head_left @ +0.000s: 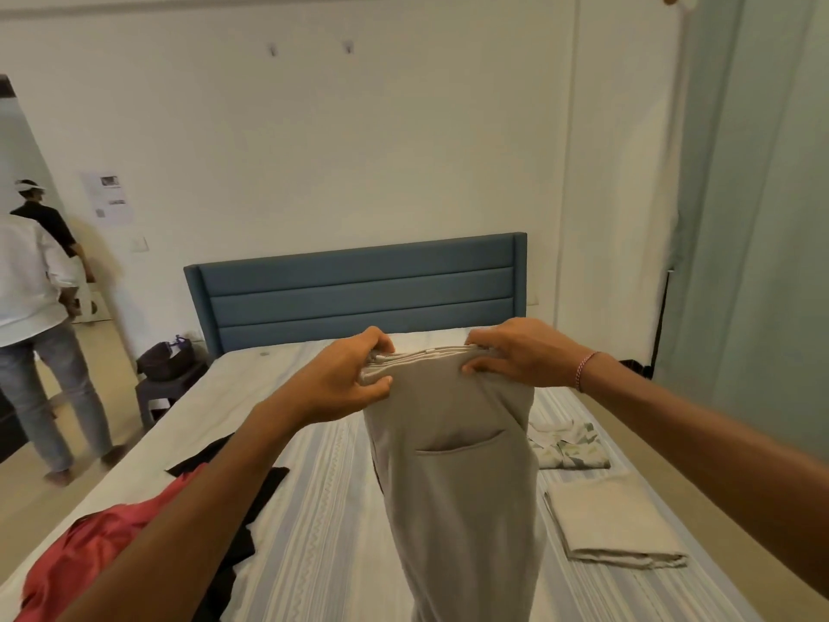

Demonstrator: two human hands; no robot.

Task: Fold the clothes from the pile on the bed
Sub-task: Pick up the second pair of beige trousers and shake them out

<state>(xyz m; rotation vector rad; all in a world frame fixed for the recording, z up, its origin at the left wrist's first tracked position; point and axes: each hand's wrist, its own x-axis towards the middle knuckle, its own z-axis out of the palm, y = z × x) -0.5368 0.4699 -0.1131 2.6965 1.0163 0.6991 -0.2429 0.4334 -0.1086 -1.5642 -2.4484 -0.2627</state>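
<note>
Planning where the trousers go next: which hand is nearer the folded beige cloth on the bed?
Right. The right hand grips the trousers waistband above the folded beige cloth; the left hand holds the waistband's far side.

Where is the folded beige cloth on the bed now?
In the head view, the folded beige cloth lies on the bed's right side, just nearer than the patterned garment and right of the hanging grey trousers.

No legible text anywhere in the frame

At the left of the frame a white paper sheet (107,197) taped to the pale wall carries small dark printed blocks and what may be a code square, all too blurred to read; the grey folded trousers (453,464) at centre show no label, brand or number
</note>
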